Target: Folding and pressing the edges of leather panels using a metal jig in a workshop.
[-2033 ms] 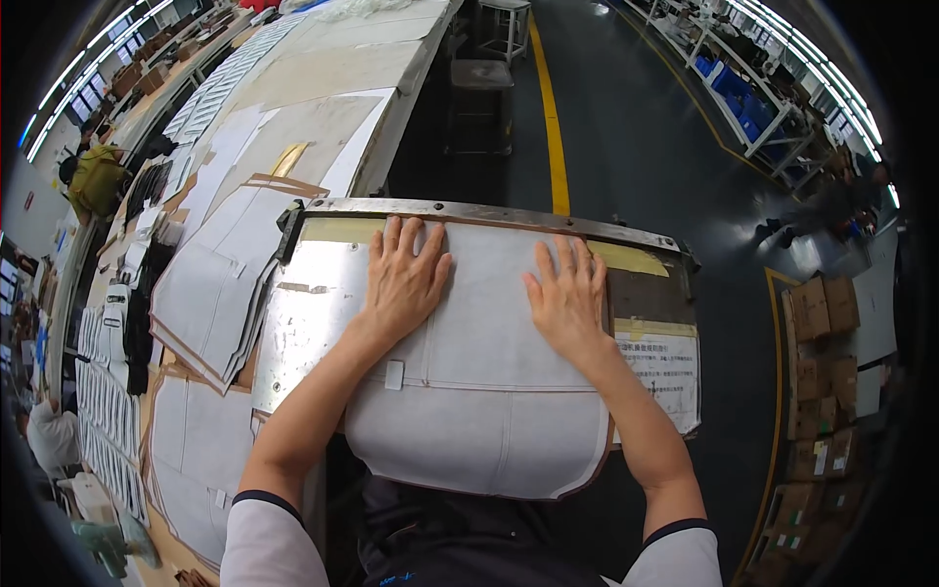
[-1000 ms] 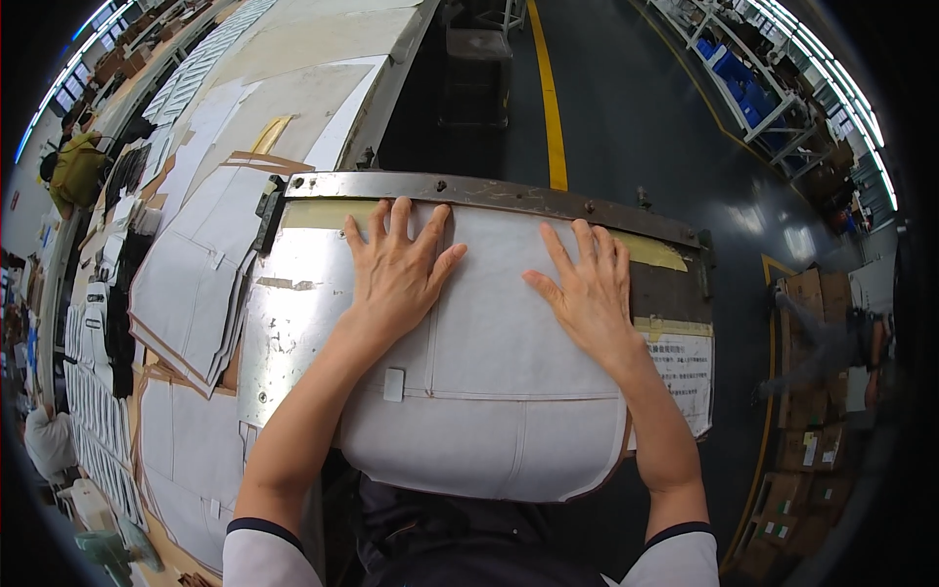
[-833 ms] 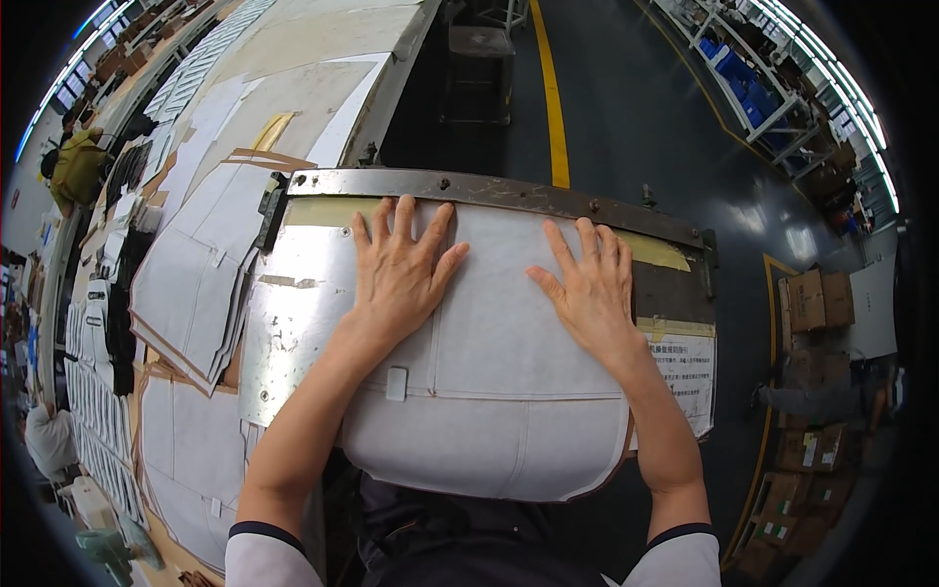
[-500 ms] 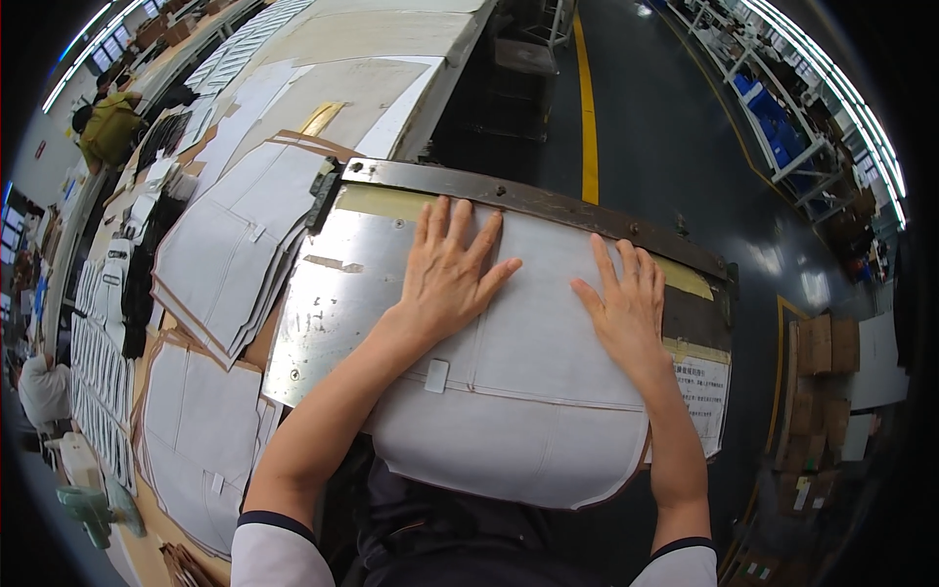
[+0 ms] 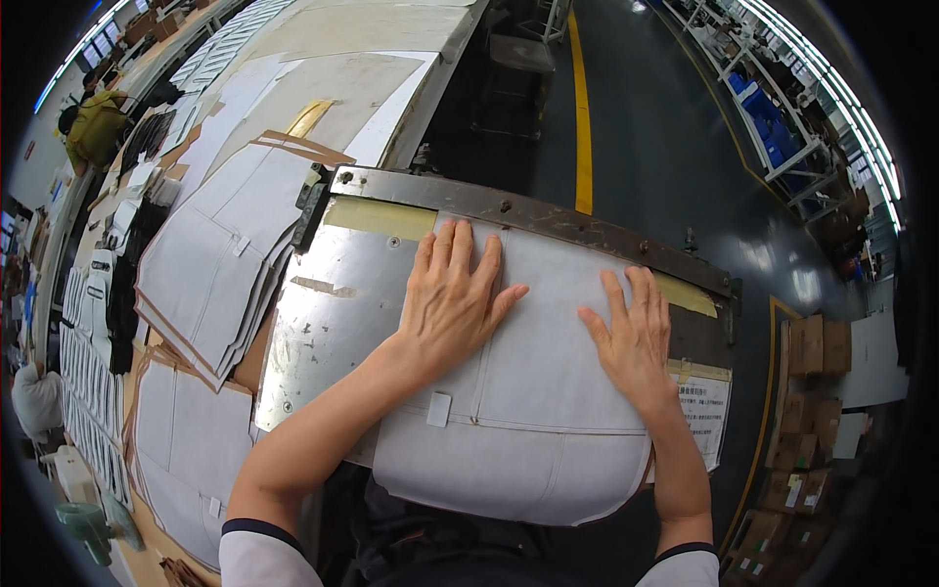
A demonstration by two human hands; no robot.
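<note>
A white, sheet-like panel (image 5: 528, 323) with stitched seams, a small white tab and a brown edge lies across a metal plate (image 5: 333, 323). Its far edge reaches a long dark metal bar (image 5: 504, 207), and its rounded near end hangs over the plate's front. My left hand (image 5: 452, 289) rests flat on the panel's left side, fingers spread, tips just short of the bar. On the right side lies my right hand (image 5: 634, 338), also flat, with its thumb apart from its fingers. Both palms face down, and nothing is gripped.
Stacks of similar white panels (image 5: 210, 245) lie on the table to the left. Farther left are white strips (image 5: 93, 382) and a green device (image 5: 83, 528). Cardboard boxes (image 5: 807, 401) stand on the right, beyond a yellow floor line (image 5: 584, 127). A person (image 5: 96, 127) is at far left.
The view has shifted a little, so the plate and panel appear lower. Both hands stay flat on the panel, with their fingertips appearing slightly farther from the bar.
</note>
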